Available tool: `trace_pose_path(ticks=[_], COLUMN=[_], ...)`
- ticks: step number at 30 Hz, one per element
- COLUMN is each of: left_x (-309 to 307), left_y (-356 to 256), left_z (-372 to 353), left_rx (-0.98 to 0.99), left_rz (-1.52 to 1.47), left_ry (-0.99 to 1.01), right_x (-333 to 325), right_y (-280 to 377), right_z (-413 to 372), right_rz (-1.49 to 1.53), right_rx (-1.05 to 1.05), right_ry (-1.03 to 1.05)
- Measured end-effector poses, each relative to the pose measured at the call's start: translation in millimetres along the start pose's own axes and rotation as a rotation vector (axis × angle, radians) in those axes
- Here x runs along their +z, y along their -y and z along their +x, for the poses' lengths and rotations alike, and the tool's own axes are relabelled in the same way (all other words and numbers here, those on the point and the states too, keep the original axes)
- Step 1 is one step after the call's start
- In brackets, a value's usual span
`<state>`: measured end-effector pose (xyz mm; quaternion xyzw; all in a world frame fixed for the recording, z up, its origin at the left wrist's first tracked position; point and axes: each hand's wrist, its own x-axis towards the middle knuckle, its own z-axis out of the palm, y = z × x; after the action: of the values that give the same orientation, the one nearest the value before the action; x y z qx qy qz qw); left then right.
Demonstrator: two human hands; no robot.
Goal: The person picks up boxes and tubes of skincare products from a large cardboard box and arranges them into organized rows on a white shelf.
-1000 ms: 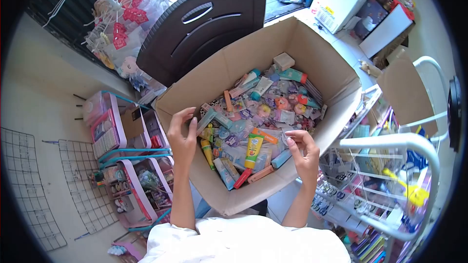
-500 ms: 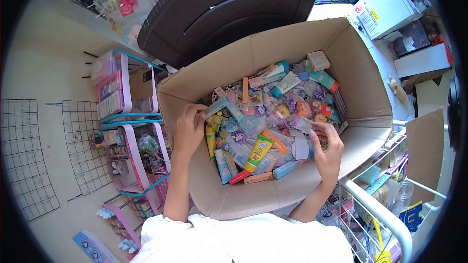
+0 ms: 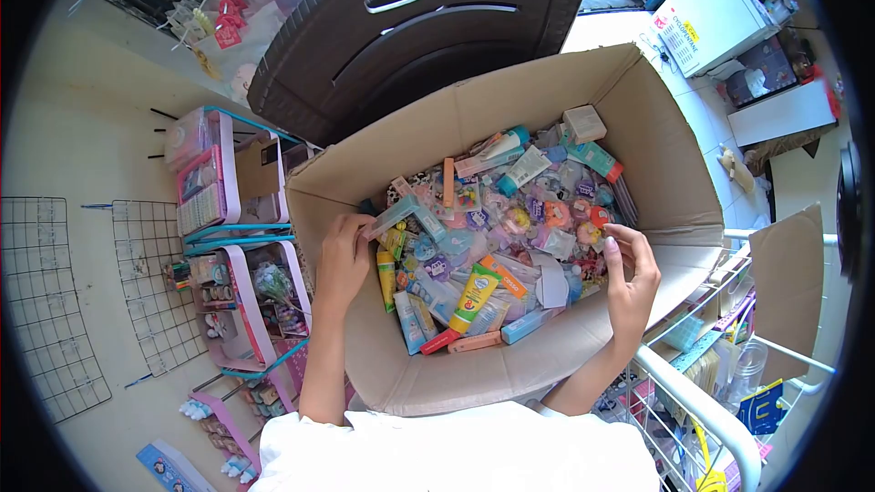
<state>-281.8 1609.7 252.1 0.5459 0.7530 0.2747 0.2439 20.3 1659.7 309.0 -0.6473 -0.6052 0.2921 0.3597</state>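
Observation:
A large cardboard box (image 3: 410, 378) in front of me holds a heap of small packaged goods. My left hand (image 3: 344, 250) reaches over its left side, fingertips closed at the end of a clear, pale-teal plastic pack (image 3: 394, 217). Just below that hand stands a yellow tube (image 3: 386, 280). My right hand (image 3: 633, 266) hovers at the right of the heap with nothing visible in it, thumb and index finger slightly apart. Near it lie a clear packet (image 3: 558, 244) and a white card (image 3: 550, 282). A yellow-green tube with a red cap (image 3: 476, 299) rests at the front centre.
Behind the box rises a dark brown plastic panel (image 3: 419, 45) with a handle slot. Pink-and-teal shelves (image 3: 228, 246) stand at left beside wire grids (image 3: 155, 273). A white metal rack (image 3: 697, 392) presses close on the right, with a loose cardboard flap (image 3: 788, 291) above.
My right hand has moved right, away from the clear packet, which stays on the heap. The left hand keeps its place at the pale-teal pack. The whole view has shifted slightly.

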Motion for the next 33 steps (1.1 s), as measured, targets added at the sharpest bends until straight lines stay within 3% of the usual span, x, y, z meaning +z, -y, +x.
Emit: trace_pose_path(ticks=[8,13,33], left_x=[-5,0,0], left_y=[-2,11,7], left_z=[-1,-1,-3], left_rx=[0.055,-0.024,-0.057], left_rz=[0.072,-0.013,0.000], left_ry=[-0.033,-0.097,-0.010], right_x=[6,4,4], right_y=[-5,-14,-27], right_z=[1,1,-1], right_rz=[-0.048,-0.075,-0.166], right_rx=[0.036,0.038,0.055], right_ry=[0.002,-0.003,0.039])
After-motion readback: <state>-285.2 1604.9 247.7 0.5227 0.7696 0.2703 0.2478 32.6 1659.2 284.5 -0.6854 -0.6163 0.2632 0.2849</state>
